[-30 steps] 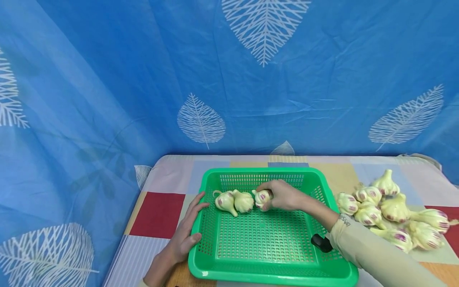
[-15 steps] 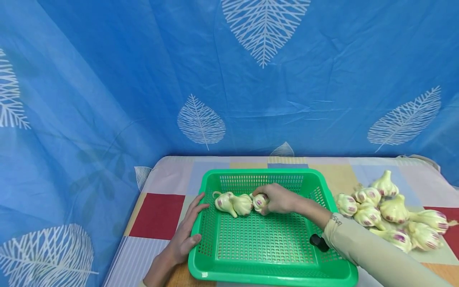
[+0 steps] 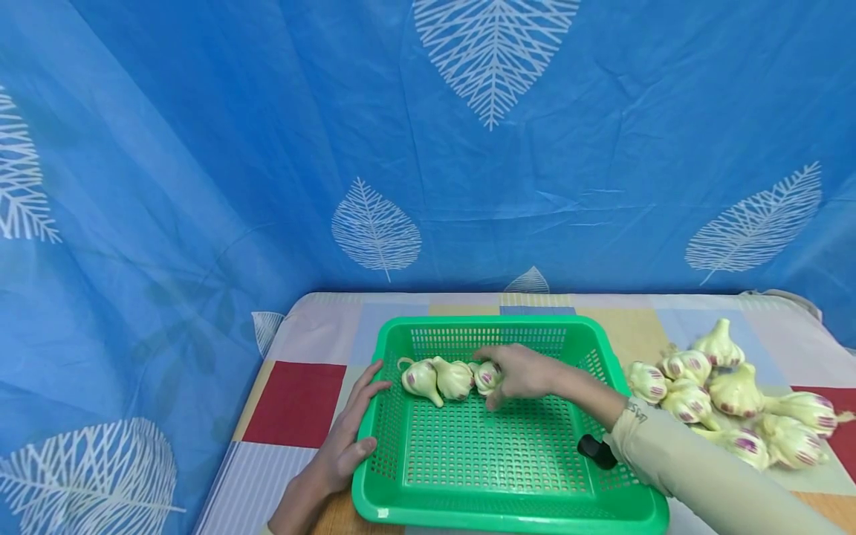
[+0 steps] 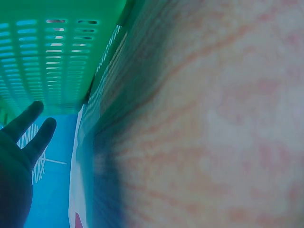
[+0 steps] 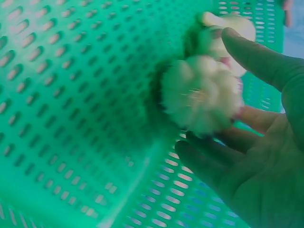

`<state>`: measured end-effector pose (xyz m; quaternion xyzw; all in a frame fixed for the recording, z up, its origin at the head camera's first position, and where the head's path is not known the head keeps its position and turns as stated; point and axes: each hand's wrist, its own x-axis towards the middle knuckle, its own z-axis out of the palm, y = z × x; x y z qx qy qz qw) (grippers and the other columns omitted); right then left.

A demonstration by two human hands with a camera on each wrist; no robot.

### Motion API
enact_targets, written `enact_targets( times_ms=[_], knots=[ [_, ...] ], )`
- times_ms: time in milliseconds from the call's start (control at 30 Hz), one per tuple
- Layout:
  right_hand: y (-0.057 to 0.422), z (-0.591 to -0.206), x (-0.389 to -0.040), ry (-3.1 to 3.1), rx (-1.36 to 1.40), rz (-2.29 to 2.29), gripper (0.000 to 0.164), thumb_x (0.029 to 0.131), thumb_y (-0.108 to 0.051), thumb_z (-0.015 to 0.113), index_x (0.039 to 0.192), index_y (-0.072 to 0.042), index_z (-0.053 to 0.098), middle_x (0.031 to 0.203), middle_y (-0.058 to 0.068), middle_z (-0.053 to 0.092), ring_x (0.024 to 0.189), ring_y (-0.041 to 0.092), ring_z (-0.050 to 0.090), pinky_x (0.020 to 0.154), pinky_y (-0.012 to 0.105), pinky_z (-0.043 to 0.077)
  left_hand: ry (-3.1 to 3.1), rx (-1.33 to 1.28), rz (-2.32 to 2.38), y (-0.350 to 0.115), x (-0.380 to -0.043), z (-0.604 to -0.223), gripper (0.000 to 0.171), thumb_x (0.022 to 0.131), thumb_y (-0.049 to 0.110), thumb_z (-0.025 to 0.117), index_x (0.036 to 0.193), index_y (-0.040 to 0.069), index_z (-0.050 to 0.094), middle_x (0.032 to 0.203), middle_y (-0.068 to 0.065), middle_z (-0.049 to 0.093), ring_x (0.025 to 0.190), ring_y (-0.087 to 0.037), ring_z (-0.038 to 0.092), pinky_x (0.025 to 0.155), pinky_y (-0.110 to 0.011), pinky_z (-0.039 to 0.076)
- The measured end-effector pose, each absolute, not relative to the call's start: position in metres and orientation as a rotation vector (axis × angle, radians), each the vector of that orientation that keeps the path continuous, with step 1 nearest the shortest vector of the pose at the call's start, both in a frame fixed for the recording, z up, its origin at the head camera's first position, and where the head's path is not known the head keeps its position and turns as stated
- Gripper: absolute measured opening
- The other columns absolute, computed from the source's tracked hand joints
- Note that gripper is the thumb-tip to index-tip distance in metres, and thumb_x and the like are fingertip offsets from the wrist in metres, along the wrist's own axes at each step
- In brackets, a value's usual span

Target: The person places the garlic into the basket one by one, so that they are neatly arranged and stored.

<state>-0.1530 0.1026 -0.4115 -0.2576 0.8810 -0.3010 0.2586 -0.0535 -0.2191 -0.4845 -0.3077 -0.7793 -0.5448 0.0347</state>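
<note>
A green plastic basket [image 3: 495, 453] with slotted walls stands on the table. Inside, near its back wall, three garlic bulbs lie in a row: a left bulb [image 3: 420, 379], a middle bulb [image 3: 455, 380] and a right bulb [image 3: 486, 377]. My right hand [image 3: 524, 371] reaches in over the right bulb, thumb and fingers spread around it. In the right wrist view the thumb stands apart from this garlic bulb [image 5: 202, 95], while fingers lie close behind it. My left hand [image 3: 342, 438] rests at the basket's left rim, fingers extended along the outer side and thumb at the edge.
To the right of the basket several more garlic bulbs [image 3: 735, 390] lie in a heap on the patchwork tablecloth [image 3: 294, 401]. A blue curtain [image 3: 468, 223] with white leaf prints hangs behind and to the left. A small black object [image 3: 597, 451] shows beside my right sleeve.
My right hand moved the right bulb slightly left, up to the middle one, and its thumb and fingers have spread from it. The left hand has stayed in place.
</note>
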Motion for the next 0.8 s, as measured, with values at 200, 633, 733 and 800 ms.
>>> enact_targets(
  times_ms=[200, 633, 733, 800],
  knots=[
    [0.107, -0.384, -0.152, 2.422, -0.760, -0.733, 0.075, 0.083, -0.025, 0.083, 0.146, -0.001, 0.049, 0.143, 0.016, 0.054, 0.125, 0.034, 0.055, 0.102, 0.054, 0.044, -2.403, -0.942, -1.662, -0.219, -0.054, -0.482, 0.065, 0.093, 0.030, 0.043, 0.149, -0.003, 0.036, 0.165, -0.017, 0.011, 0.145, -0.035, 0.022, 0.093, -0.040, 0.053],
    [0.125, -0.327, -0.137, 2.664, -1.072, -0.497, 0.079, 0.097, -0.065, 0.049, 0.157, -0.016, 0.038, 0.161, 0.009, 0.032, 0.148, 0.035, 0.026, 0.110, 0.060, 0.032, -2.420, -0.930, -1.664, -0.220, -0.056, -0.479, 0.066, 0.091, 0.027, 0.044, 0.149, -0.003, 0.036, 0.164, -0.017, 0.013, 0.143, -0.039, 0.023, 0.091, -0.040, 0.054],
    [0.128, -0.324, -0.130, 2.698, -1.147, -0.401, 0.085, 0.095, -0.072, 0.042, 0.160, -0.018, 0.030, 0.166, 0.008, 0.020, 0.151, 0.036, 0.013, 0.113, 0.061, 0.027, -2.419, -0.928, -1.663, -0.220, -0.055, -0.479, 0.066, 0.091, 0.027, 0.044, 0.149, -0.002, 0.036, 0.165, -0.017, 0.013, 0.144, -0.037, 0.022, 0.092, -0.040, 0.054],
    [0.129, -0.325, -0.126, 2.723, -1.191, -0.342, 0.087, 0.095, -0.074, 0.039, 0.161, -0.019, 0.026, 0.167, 0.009, 0.013, 0.152, 0.036, 0.006, 0.114, 0.060, 0.024, -2.416, -0.929, -1.668, -0.220, -0.055, -0.479, 0.066, 0.091, 0.028, 0.044, 0.149, -0.003, 0.036, 0.165, -0.017, 0.012, 0.144, -0.036, 0.022, 0.092, -0.040, 0.054]
  ],
)
